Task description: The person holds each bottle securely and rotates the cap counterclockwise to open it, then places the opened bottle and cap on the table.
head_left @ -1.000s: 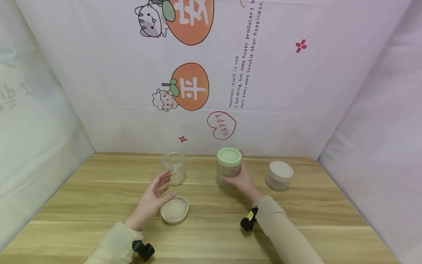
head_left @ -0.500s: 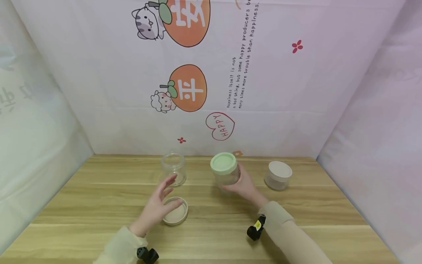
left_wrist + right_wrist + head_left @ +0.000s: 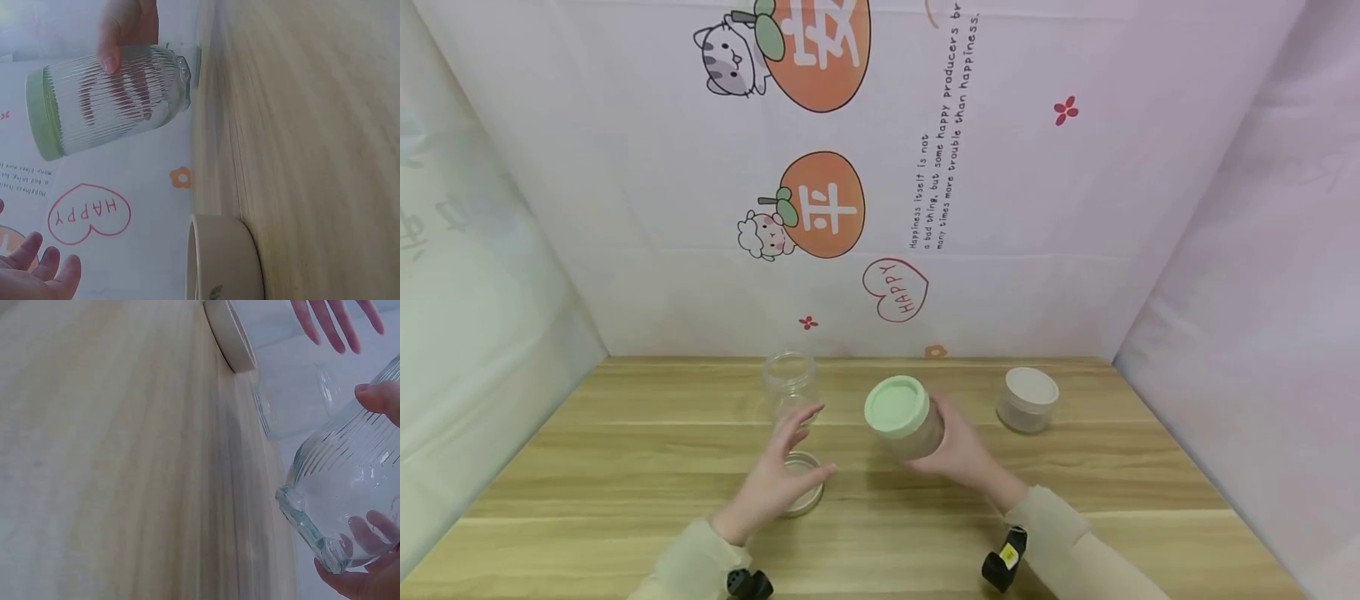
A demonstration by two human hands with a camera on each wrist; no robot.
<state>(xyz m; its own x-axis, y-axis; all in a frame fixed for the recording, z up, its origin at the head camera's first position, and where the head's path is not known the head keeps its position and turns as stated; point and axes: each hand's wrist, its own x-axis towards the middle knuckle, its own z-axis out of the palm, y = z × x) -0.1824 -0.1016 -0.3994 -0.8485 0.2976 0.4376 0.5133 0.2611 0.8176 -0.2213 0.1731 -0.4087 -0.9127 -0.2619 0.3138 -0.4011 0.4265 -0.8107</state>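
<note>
My right hand point(image 3: 958, 450) grips a ribbed clear glass jar point(image 3: 115, 103) round its body. A pale green lid point(image 3: 897, 406) caps the jar, which is held tilted above the table, its top leaning left. The right wrist view shows the thick glass base point(image 3: 312, 531) raised off the wood, with fingers behind it. My left hand point(image 3: 775, 479) hovers with thumb and fingers spread, holding nothing. Below it lies a round cream lid point(image 3: 811, 498), inner side up and partly hidden by the hand. Behind, an open clear glass jar point(image 3: 788, 373) stands without a lid.
A short frosted jar with a white lid point(image 3: 1032, 387) stands at the back right of the wooden table point(image 3: 587, 467). Printed white cloth point(image 3: 1000, 292) hangs along the table's back edge and both sides.
My right hand has lifted the green-lidded jar and brought it nearer and slightly left, tilting it. My left hand has shifted right, over the cream lid.
</note>
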